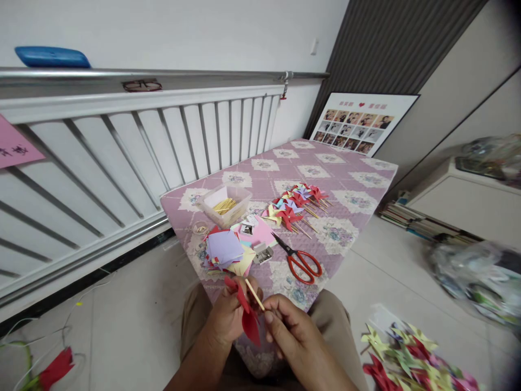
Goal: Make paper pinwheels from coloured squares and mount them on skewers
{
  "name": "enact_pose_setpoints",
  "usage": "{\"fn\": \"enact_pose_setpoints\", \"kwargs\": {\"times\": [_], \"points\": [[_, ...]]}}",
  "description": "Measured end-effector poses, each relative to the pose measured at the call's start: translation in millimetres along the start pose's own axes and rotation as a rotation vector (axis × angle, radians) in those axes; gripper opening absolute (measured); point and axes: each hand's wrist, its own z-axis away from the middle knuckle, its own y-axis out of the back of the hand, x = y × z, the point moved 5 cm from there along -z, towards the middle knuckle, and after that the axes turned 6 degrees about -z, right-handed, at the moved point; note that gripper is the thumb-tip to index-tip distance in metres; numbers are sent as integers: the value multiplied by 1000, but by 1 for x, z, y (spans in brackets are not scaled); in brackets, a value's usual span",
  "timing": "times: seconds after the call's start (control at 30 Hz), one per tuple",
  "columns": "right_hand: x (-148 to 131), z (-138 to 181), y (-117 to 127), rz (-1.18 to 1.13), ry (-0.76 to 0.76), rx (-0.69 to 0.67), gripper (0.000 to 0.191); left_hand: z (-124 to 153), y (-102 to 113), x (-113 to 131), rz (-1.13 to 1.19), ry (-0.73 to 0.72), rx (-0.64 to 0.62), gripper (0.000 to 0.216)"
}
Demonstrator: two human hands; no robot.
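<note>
Big one 1st: the table [291, 168], flowery cloth, near corner poking btwn the knees. Over that corner, both hands close tog.: L hand [223, 317] clamped on the red paper [251, 327], R hand [293, 332] pinching the near end of a stick [254, 294]. Paper's prob. v. light, bendy, easily creased; best held at the middle, not the tips. Looks bright red, curved blades, pinwheel-like, tilted on edge. Smallest, the stick: pale, thin, straight; prob. light + stiff, so grip an end. Can't tell if it's joined to the paper.
</note>
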Motion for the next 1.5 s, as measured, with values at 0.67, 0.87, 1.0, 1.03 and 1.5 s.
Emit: {"fn": "enact_pose_setpoints", "kwargs": {"times": [0.67,0.87,1.0,1.03,1.5], "points": [[-7,-3,-8,0,27,22,17,1,-4,4,-30,-68,-45,48],[-8,-6,-6,-2,40,37,17,2,-9,7,-22,-61,-3,42],[-10,-6,-6,22,68,41,17,2,-12,9,-53,-65,29,44],[-10,-6,-6,32,80,43,17,2,-12,9,-65,-68,41,44],[-9,-2,-8,163,203,73,17,4,-6,-1,52,-26,-47,44]]}}
